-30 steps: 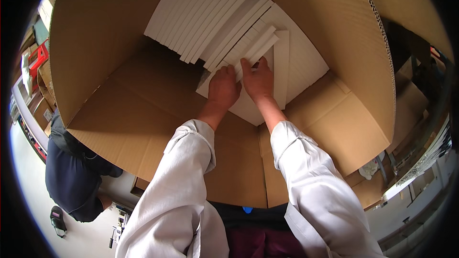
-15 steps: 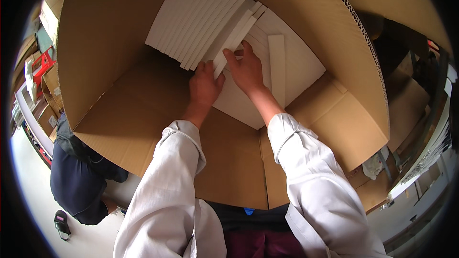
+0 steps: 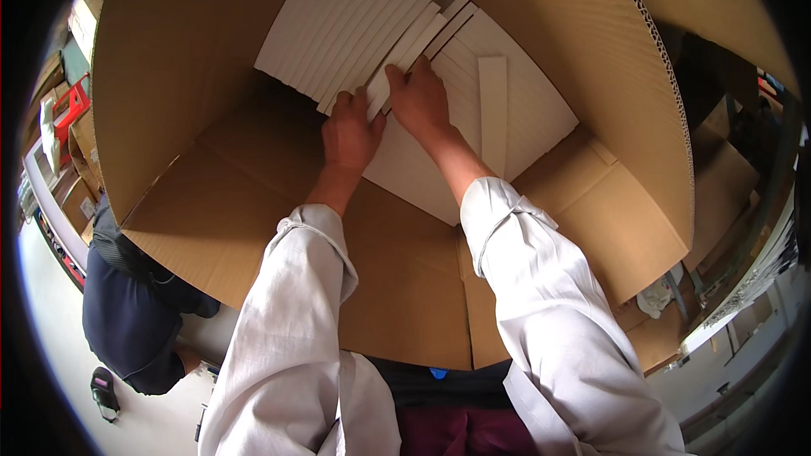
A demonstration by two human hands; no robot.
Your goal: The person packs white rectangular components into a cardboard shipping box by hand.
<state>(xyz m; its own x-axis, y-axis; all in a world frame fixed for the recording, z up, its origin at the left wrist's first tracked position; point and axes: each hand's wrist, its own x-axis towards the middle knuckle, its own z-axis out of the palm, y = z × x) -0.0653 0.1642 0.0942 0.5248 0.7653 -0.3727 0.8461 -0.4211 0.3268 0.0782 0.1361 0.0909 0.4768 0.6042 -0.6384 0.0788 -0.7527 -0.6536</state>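
Inside a large open cardboard carton (image 3: 194, 51), both my hands grip a slim white box (image 3: 421, 37) standing on edge. My left hand (image 3: 350, 133) has its fingers closed on the near end. Just right of it, my right hand (image 3: 422, 101) pinches the same piece along its length. A tight row of similar white boxes (image 3: 334, 21) leans against the piece's left side. To the right lies a flat layer of white pieces (image 3: 532, 101), with one loose white strip (image 3: 493, 105) lying on top.
The carton's tall walls surround my hands, and its near flap (image 3: 405, 287) folds down toward me. At the left, a person in dark clothes (image 3: 131, 312) is beside the carton, with a black sandal (image 3: 105, 393) on the floor. A red plastic item (image 3: 74, 101) stands farther back.
My hands have moved slightly left with the slim white box, bringing it up against the row. The gap beside the row has narrowed.
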